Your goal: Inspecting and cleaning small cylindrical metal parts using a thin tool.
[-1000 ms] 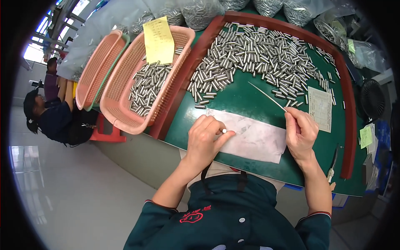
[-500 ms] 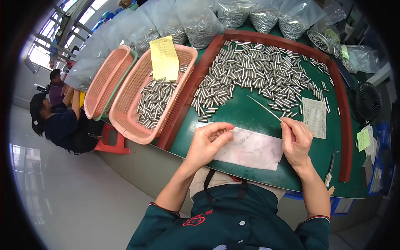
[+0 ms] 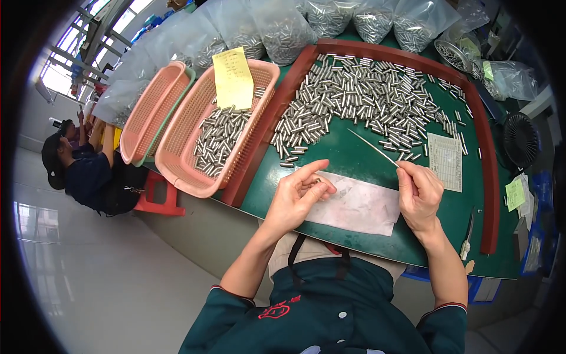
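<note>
In my right hand [image 3: 421,197] a thin metal rod [image 3: 374,147] is pinched between thumb and fingers, its free end pointing up and left over the green tabletop. My left hand [image 3: 293,199] is curled above the left end of a stained whitish cloth [image 3: 359,211]. Its thumb and fingers close round a small metal pin [image 3: 317,180], of which only an end shows; the index finger sticks out. Beyond both hands spreads a pile of short, shiny metal pins [image 3: 365,97].
A dark red raised border [image 3: 490,194] edges the table. Left of it stand a pink basket [image 3: 172,154] partly filled with pins, bearing a yellow note [image 3: 233,79], and another pink basket [image 3: 147,112]. A printed sheet [image 3: 445,162], a knife [image 3: 467,239] and a fan [image 3: 520,143] lie right.
My left index finger has straightened and lifted, while the thumb and other fingers stay curled. The rod remains in my right hand, barely moved. At far left, a seated person's head has shifted.
</note>
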`<action>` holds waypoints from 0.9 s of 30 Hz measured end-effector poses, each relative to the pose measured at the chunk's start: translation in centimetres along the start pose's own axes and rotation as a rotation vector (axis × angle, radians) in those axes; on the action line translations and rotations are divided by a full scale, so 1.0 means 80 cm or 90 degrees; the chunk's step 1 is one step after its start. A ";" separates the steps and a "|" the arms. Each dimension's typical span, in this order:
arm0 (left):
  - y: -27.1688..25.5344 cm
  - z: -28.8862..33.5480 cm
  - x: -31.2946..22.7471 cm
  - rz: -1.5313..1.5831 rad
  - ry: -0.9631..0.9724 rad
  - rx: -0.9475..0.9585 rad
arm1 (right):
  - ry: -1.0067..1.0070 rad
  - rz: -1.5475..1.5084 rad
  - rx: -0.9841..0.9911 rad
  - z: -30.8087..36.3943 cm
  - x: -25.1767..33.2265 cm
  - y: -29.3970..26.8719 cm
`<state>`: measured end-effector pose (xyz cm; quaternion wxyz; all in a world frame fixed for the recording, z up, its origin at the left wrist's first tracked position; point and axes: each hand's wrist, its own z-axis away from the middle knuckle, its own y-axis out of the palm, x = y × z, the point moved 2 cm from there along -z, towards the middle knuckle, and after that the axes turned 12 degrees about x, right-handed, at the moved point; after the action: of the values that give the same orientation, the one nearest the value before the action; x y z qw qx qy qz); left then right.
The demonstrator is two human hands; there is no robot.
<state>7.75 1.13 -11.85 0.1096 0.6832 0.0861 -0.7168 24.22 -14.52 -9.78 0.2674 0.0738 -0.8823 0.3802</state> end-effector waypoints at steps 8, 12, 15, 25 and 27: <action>0.004 0.010 -0.028 -0.119 0.077 -0.079 | -0.002 -0.001 -0.016 0.003 -0.001 -0.002; -0.035 0.024 -0.090 -0.729 0.234 -0.300 | 0.007 -0.002 -0.028 0.004 -0.008 -0.003; -0.108 0.043 -0.108 -0.767 0.182 -0.448 | 0.005 -0.007 -0.056 0.001 -0.006 -0.007; 0.017 -0.090 -0.085 -0.708 0.291 -0.044 | 0.051 0.049 -0.204 -0.006 -0.037 -0.035; 0.041 -0.119 -0.068 -0.674 0.259 0.037 | 0.051 0.053 -0.205 -0.007 -0.042 -0.034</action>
<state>18.04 0.82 -6.84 -0.3028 0.6739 0.4164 -0.5300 28.20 -16.26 -9.55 0.2945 -0.0219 -0.9228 0.2475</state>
